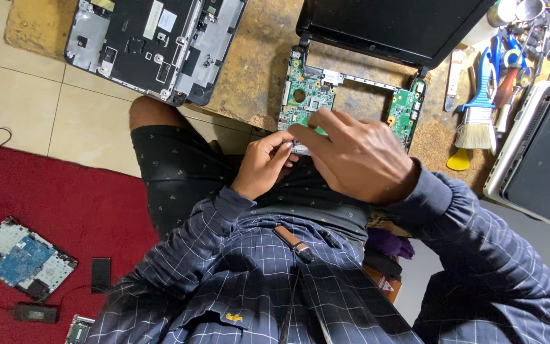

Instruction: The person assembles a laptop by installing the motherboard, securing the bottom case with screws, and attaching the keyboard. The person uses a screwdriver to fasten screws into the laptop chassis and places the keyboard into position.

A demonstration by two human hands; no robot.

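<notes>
A green circuit board [305, 95] lies on the worn brown table [256, 70], joined by a thin frame to a smaller green board [405, 109] under a black laptop lid [389, 25]. At the board's near edge my left hand [261, 164] pinches a small silver part [299, 150]. My right hand [354, 156] reaches over from the right, its fingertips on the same part and its thumb hidden. Both sleeves are dark blue check.
An opened laptop base [154, 44] lies at the table's far left. At the right are a brush with a blue handle [477, 114], several hand tools [529, 25] and a closed laptop [539, 159]. On the red mat [46, 210] lies a blue board [23, 260].
</notes>
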